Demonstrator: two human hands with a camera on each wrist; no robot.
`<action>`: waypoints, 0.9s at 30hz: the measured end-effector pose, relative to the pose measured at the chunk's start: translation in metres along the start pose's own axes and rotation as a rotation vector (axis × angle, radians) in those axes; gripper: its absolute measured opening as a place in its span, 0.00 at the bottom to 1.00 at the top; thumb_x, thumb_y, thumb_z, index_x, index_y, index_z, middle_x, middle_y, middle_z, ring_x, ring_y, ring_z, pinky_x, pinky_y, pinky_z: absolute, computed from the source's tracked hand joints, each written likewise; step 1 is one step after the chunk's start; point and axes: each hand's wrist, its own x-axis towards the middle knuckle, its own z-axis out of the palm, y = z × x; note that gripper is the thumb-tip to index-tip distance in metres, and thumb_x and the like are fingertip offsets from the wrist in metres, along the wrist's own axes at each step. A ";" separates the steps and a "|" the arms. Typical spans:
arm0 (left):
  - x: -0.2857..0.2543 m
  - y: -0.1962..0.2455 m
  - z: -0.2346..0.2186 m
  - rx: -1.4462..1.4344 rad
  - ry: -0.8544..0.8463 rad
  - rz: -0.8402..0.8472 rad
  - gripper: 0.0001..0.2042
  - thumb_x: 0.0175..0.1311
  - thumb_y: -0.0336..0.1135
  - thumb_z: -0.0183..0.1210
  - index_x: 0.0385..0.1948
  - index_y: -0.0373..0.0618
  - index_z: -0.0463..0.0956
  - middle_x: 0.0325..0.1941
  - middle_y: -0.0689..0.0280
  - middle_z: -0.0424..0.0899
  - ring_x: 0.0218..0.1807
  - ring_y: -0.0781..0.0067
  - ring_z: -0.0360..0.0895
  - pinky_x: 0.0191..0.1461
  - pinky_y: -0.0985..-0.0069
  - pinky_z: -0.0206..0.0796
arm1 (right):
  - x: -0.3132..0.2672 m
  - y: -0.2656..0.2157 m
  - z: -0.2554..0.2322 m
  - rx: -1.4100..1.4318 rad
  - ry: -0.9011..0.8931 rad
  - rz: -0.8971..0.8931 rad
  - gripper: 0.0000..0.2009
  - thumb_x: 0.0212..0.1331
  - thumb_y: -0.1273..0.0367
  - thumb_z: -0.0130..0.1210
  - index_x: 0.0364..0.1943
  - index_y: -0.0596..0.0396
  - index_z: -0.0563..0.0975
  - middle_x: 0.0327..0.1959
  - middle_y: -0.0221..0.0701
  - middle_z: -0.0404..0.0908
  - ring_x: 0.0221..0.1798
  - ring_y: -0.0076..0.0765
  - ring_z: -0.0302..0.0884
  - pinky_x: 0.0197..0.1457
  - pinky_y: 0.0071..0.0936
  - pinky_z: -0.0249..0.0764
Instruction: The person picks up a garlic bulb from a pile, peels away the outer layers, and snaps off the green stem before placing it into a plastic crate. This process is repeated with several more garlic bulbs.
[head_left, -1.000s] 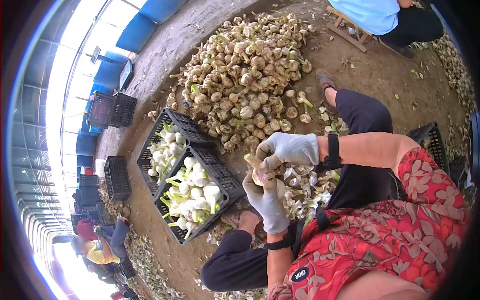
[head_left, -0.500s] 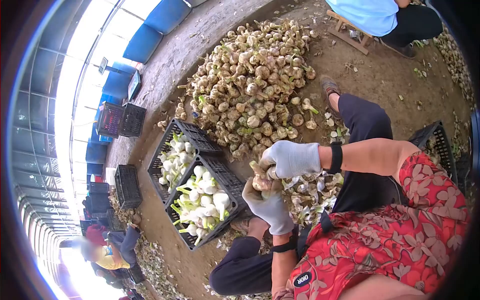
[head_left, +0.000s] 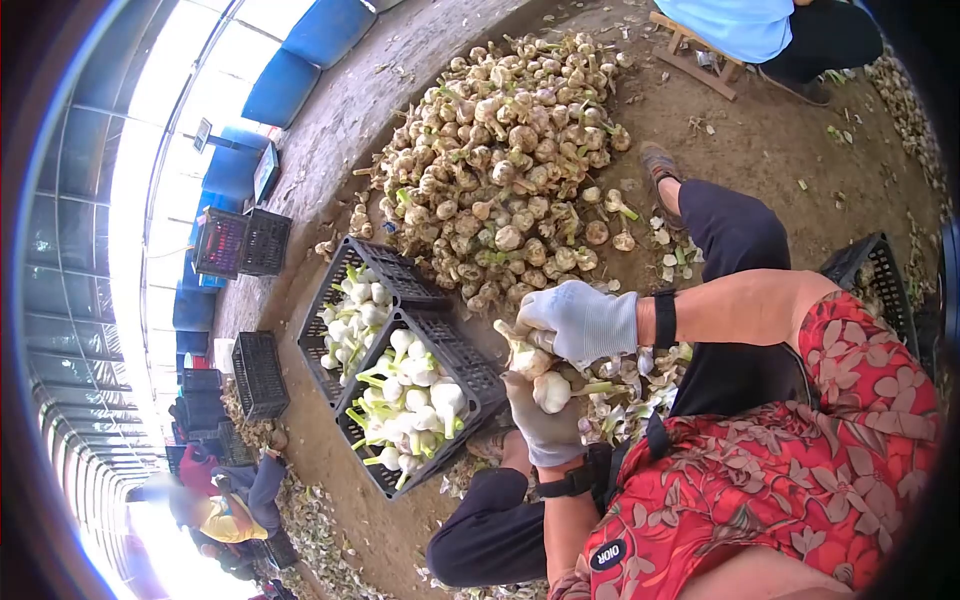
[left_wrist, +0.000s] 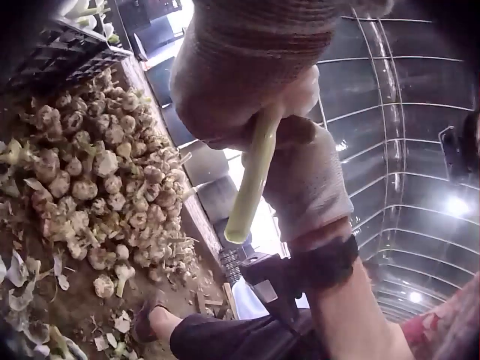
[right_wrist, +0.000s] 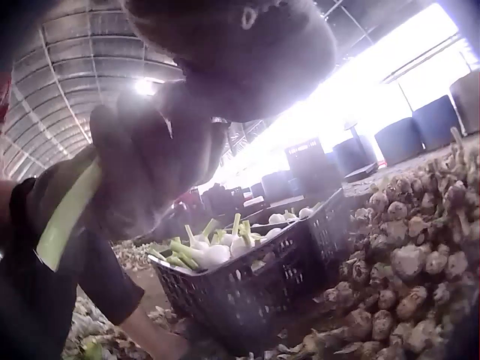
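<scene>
My left hand [head_left: 548, 430], in a dirty grey-white glove, grips a white garlic bulb [head_left: 551, 392]. A pale green stem [left_wrist: 253, 184] sticks out from between the hands in the left wrist view, and in the right wrist view the stem [right_wrist: 71, 214] slants down. My right hand [head_left: 585, 320], gloved too, has its fingers curled at a tan, papery piece of garlic [head_left: 524, 356] just above the white bulb. I cannot tell whether that piece is loosened skin or a second bulb. Both hands work close together over the lap, wrists strapped.
Two black crates [head_left: 470, 375] of cleaned garlic stand ahead. Beside them lies a large pile of unpeeled garlic [head_left: 500, 150]. Shed skins [head_left: 640, 395] litter the ground between the legs. Another crate [head_left: 875, 285] is behind at right; a person in light blue [head_left: 735, 25] sits on a low stool.
The right hand has stayed close to the left while the garlic turned between them. A clean white bulb now shows where a tan one was held; the view shifted slightly.
</scene>
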 end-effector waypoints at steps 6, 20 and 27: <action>0.003 0.005 -0.004 0.536 0.163 0.332 0.19 0.58 0.32 0.64 0.49 0.35 0.70 0.43 0.61 0.77 0.42 0.75 0.76 0.51 0.77 0.70 | 0.014 0.010 -0.011 0.377 -0.365 0.139 0.17 0.45 0.74 0.55 0.44 0.60 0.78 0.37 0.44 0.82 0.41 0.43 0.81 0.46 0.35 0.73; -0.004 0.013 -0.001 -0.035 0.039 -0.134 0.36 0.59 0.73 0.46 0.42 0.42 0.73 0.29 0.62 0.78 0.25 0.70 0.72 0.26 0.76 0.62 | 0.003 0.011 0.005 0.233 -0.078 -0.036 0.09 0.51 0.70 0.56 0.34 0.59 0.80 0.27 0.43 0.80 0.32 0.45 0.80 0.37 0.36 0.74; 0.007 0.013 -0.020 0.317 0.096 -0.049 0.37 0.60 0.72 0.46 0.44 0.40 0.73 0.31 0.61 0.79 0.27 0.69 0.74 0.28 0.74 0.66 | 0.005 0.024 0.013 0.682 -0.307 0.421 0.12 0.59 0.64 0.58 0.39 0.59 0.81 0.25 0.25 0.79 0.27 0.19 0.71 0.31 0.24 0.70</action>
